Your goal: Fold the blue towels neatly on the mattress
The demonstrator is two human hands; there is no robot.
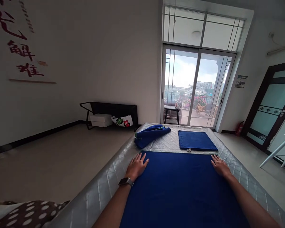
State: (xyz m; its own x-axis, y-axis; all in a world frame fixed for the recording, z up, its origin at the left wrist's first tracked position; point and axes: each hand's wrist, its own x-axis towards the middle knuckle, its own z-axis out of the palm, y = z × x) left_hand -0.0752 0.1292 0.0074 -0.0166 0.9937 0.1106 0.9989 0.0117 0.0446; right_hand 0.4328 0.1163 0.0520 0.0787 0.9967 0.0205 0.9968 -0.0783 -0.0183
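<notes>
A large blue cloth [180, 190] lies spread flat on a mattress [104, 193] wrapped in clear plastic. My left hand [137, 164], with a watch on its wrist, rests flat near the cloth's far left corner, fingers spread. My right hand [218, 165] lies flat at the far right corner, fingers stretched out. Beyond them on the mattress are a folded blue cloth [196, 141] and a crumpled blue cloth [150, 134].
A polka-dot fabric [28, 215] lies at the near left. A black bench [111, 114] with white boxes and a bag stands by the far wall. Sliding glass doors [194, 88] lead to a balcony with a stool [171, 112]. A fire extinguisher [239, 128] stands at right.
</notes>
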